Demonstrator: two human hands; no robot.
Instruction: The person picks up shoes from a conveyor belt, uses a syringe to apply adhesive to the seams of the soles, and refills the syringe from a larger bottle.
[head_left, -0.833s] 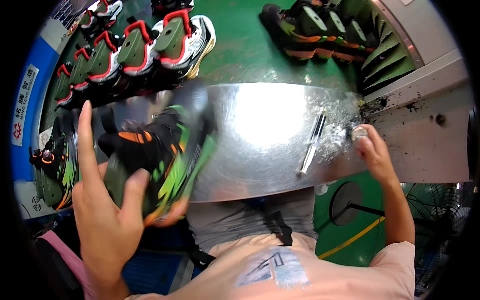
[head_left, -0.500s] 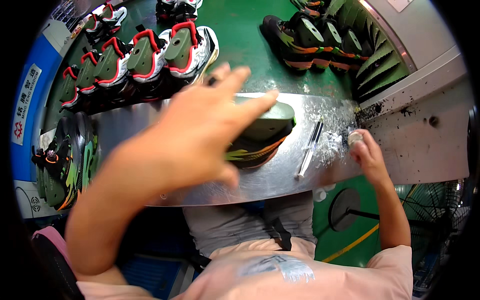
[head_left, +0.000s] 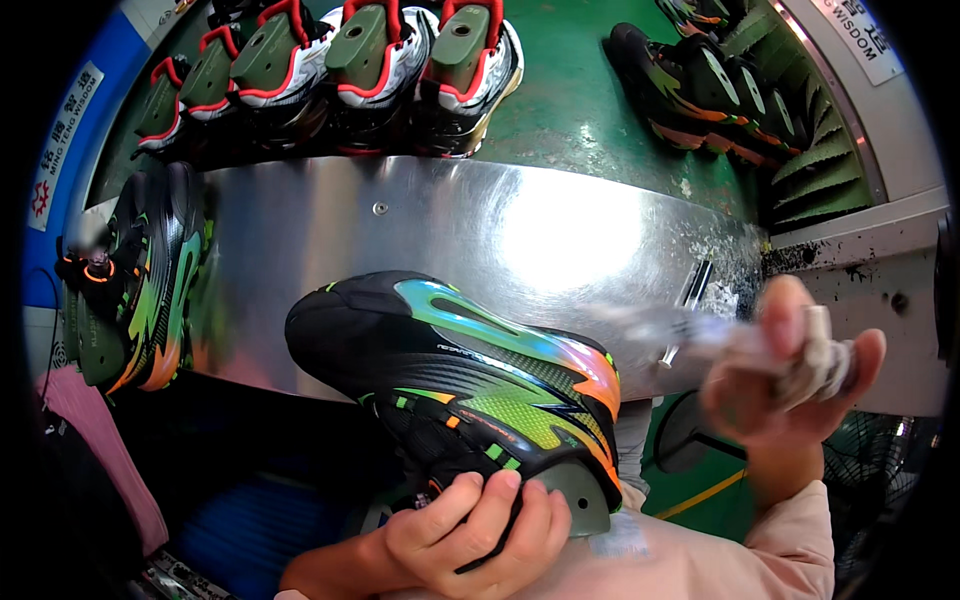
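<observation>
A black sneaker (head_left: 470, 350) with green, orange and shiny rainbow sole parts lies tilted on its side at the bench's near edge, toe to the left, a dark green shoe last (head_left: 575, 500) inside it. My left hand (head_left: 480, 525) is closed around the sneaker's collar, near the laces. To the right, my right hand (head_left: 785, 385) is raised and smeared by motion, with whitish wrapping on its fingers. From it a blurred clear tube-like thing (head_left: 690, 330) points left toward the sneaker's heel. Its exact kind cannot be told.
A dark and white syringe-like tool (head_left: 698, 285) lies on the metal bench (head_left: 290, 250), by white residue. White-and-red sneakers on lasts (head_left: 375, 75) line the back left, black-green ones (head_left: 690, 90) the back right. More sneakers (head_left: 150, 280) stand at left. A fan (head_left: 870, 460) is lower right.
My left hand has come down and nearer, bringing the sneaker from upright on the bench to tilted sole-up in its grasp. My right hand has risen with the clear thing. The view has shifted.
</observation>
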